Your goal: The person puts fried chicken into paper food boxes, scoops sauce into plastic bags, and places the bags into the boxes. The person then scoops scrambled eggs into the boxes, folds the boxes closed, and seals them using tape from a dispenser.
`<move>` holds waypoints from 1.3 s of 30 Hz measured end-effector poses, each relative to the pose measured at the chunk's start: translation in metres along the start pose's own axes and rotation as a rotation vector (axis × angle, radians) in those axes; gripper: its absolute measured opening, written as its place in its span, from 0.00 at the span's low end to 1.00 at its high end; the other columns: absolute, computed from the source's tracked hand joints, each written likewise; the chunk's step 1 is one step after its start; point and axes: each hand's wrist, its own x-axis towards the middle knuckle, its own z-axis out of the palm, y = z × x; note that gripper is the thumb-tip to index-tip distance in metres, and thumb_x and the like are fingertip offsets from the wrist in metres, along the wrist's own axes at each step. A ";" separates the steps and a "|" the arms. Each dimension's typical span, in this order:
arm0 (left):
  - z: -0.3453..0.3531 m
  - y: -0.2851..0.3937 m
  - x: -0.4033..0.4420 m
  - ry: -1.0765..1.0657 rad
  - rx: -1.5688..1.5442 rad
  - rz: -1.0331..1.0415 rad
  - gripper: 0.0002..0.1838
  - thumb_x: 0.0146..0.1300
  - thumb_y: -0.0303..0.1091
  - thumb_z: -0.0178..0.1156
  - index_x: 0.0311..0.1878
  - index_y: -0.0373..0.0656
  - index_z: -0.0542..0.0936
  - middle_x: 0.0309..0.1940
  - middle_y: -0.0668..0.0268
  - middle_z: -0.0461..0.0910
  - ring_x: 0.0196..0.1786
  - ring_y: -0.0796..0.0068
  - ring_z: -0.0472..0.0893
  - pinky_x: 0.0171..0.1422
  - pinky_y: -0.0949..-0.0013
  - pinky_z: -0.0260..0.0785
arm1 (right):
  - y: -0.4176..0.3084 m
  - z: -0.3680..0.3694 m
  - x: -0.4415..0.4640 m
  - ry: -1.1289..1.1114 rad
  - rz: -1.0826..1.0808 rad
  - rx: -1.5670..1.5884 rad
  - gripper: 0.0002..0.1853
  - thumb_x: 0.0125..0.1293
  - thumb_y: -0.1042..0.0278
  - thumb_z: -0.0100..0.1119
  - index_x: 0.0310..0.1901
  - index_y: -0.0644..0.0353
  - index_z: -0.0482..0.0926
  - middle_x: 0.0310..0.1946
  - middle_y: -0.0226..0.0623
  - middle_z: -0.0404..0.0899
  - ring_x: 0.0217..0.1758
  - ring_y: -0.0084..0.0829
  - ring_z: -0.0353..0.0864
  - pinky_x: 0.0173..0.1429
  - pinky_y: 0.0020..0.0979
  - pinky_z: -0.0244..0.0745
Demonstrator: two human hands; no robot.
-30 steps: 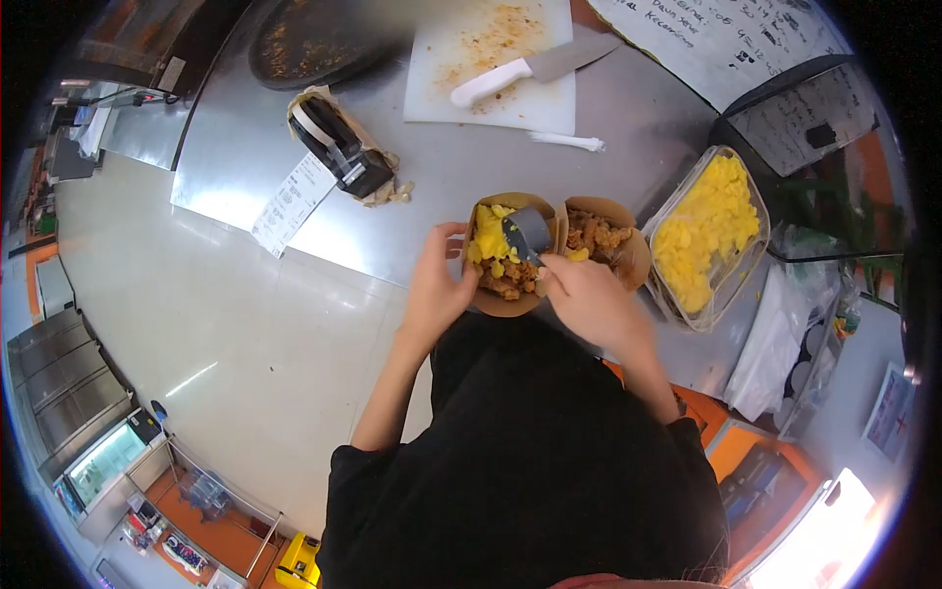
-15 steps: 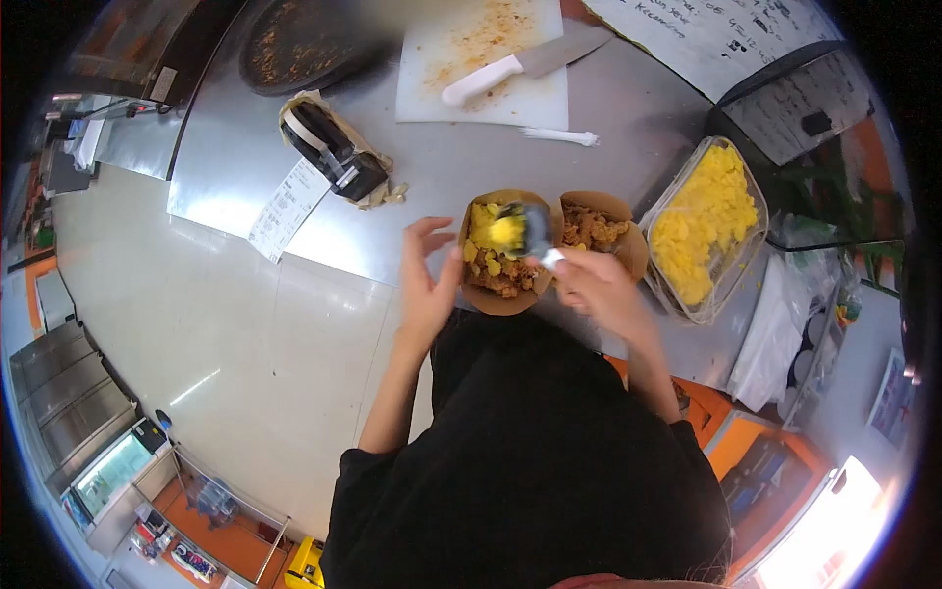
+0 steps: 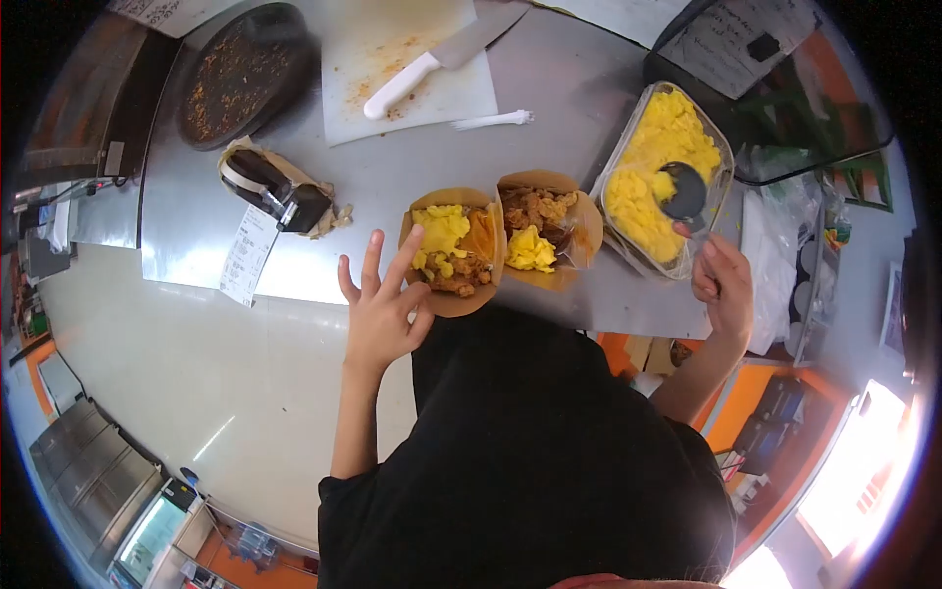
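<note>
Scooping, apparently: right hand (image 3: 723, 283) grips dark round scoop (image 3: 684, 191) in yellow scrambled egg (image 3: 633, 206); left hand (image 3: 384, 322) splayed at brown paperboard box (image 3: 453, 198), pinch unclear; lifting calls for a level scoop.

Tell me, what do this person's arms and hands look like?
Short black sleeves, with no markings visible, end around the elbows. The left hand and right hand are ungloved, and no watch or bracelet shows at either wrist.

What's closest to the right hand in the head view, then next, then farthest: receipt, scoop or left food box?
From the right hand:
1. Scoop, in that hand.
2. Left food box, picture's middle.
3. Receipt, far left.
</note>
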 end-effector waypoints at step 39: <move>0.021 0.000 0.014 0.034 0.227 -0.069 0.08 0.46 0.35 0.60 0.32 0.57 0.79 0.67 0.72 0.55 0.70 0.58 0.48 0.64 0.37 0.23 | 0.012 0.022 0.010 -0.210 0.096 -0.279 0.19 0.69 0.60 0.41 0.53 0.63 0.72 0.14 0.19 0.56 0.17 0.12 0.52 0.21 0.17 0.47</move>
